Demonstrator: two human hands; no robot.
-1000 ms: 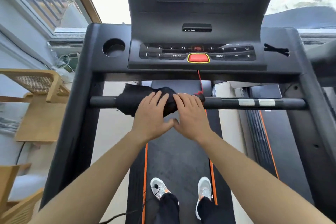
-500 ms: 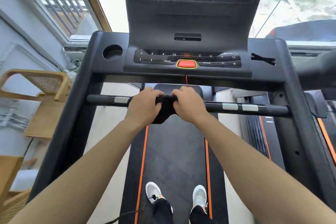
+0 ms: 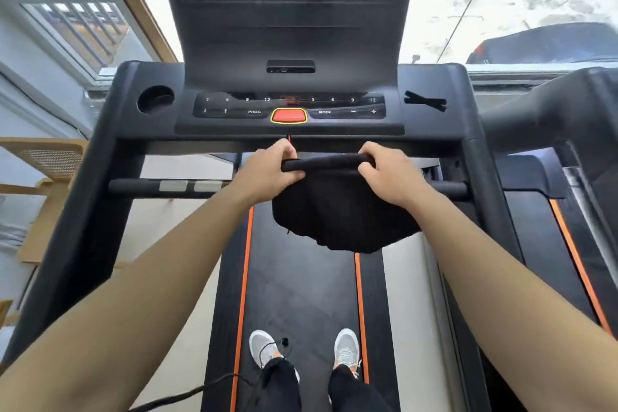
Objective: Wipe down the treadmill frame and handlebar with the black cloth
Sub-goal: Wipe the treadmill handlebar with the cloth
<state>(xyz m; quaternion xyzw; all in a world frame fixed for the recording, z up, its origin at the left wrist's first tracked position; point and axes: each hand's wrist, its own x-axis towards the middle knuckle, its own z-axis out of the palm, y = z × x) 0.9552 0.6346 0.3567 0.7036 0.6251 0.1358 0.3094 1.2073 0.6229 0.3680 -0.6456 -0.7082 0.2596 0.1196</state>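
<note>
the black cloth [image 3: 337, 211] is held stretched between both hands above the treadmill belt [image 3: 297, 291], its upper edge rolled into a tight band and the rest hanging loose in front of the handlebar [image 3: 140, 187], whose middle stretch is hidden behind it. the left hand [image 3: 267, 174] is closed around the left end of the rolled edge, fingers curled together over it with the thumb beneath. the right hand [image 3: 389, 174] is clamped on the right end in the same way, fingers pressed together and wrapped over the roll. whether the cloth is touching the handlebar cannot be told. two pale sensor patches [image 3: 189, 186] are seen on the bare left part of the bar. the console [image 3: 289, 107] with its red button [image 3: 289, 116] is set just beyond the hands, and a round cup holder [image 3: 155, 100] is sunk into the frame [image 3: 100, 157] at its left. two grey shoes [image 3: 264, 348] are planted on the belt between orange stripes
</note>
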